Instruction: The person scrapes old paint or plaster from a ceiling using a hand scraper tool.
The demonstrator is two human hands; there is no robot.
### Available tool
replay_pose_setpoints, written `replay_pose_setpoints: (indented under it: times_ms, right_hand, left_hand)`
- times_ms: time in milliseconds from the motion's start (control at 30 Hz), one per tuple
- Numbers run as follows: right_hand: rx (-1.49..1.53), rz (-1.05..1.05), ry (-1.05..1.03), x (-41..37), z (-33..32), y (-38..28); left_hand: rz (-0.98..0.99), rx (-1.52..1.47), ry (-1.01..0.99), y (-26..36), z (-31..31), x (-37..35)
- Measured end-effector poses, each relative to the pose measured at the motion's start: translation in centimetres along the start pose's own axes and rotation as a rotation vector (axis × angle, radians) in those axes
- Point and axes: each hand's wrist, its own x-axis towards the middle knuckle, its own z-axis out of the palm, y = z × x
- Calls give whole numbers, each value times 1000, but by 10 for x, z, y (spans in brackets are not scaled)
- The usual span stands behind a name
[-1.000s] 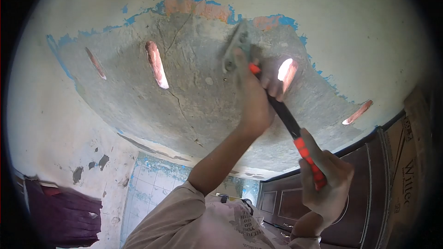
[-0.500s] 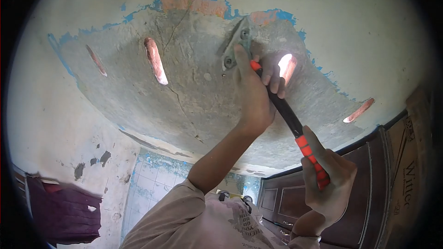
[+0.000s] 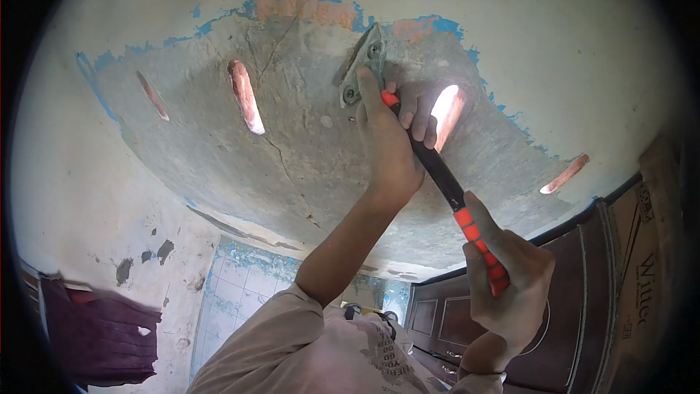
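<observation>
A long-handled scraper point(image 3: 442, 174) slants across the wall, its shaft black with orange-red grip sections. Its grey metal head point(image 3: 363, 66), fixed with two screws, lies against the bare grey patch just below the ragged paint edge. My left hand point(image 3: 390, 131) wraps the shaft close behind the head, with the thumb pressed onto the head. Lower down, my right hand point(image 3: 514, 277) is closed around the ribbed orange-red handle end. The blade's edge against the plaster is hard to make out.
Several slanted slots pierce the wall, including one bright slot point(image 3: 447, 117) beside my left fingers. Blue and cream paint edges the grey patch. A dark panelled door point(image 3: 456, 317) and a cardboard box point(image 3: 645, 270) stand right; a maroon cloth point(image 3: 98, 332) hangs lower left.
Both hands and the scraper have shifted a little to the left along the wall. The head now sits slightly higher, and more of the bright slot shows. Both grips are unchanged.
</observation>
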Motion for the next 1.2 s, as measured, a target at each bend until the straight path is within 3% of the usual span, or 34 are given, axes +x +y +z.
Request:
replay_pose_setpoints:
  times_ms: [133, 233, 433, 667, 767, 900, 1000, 1100, 1200]
  right_hand:
    - [-38, 19, 7, -8, -4, 8]
    - [22, -30, 31, -2, 6, 1]
    - [-44, 18, 41, -10, -2, 5]
    - [-1, -27, 37, 0, 9, 0]
    - [-40, -13, 47, -9, 7, 4]
    - [-21, -17, 51, -7, 17, -1]
    - [-66, 5, 28, -13, 7, 6]
    - [-18, 7, 26, -10, 8, 4]
    - [2, -23, 36, -2, 14, 2]
  left_hand:
    - [-54, 9, 61, -3, 13, -11]
    - [1, -11, -33, 4, -2, 0]
    - [-91, -24, 57, -3, 13, -11]
    - [18, 71, 61, 9, 2, 3]
    - [-100, 75, 126, 5, 19, -12]
    - [10, 62, -40, 8, -4, 0]
    - [-75, 27, 142, 4, 9, -9]
    - [-99, 34, 141, 1, 10, -10]
    - [13, 34, -27, 6, -5, 3]
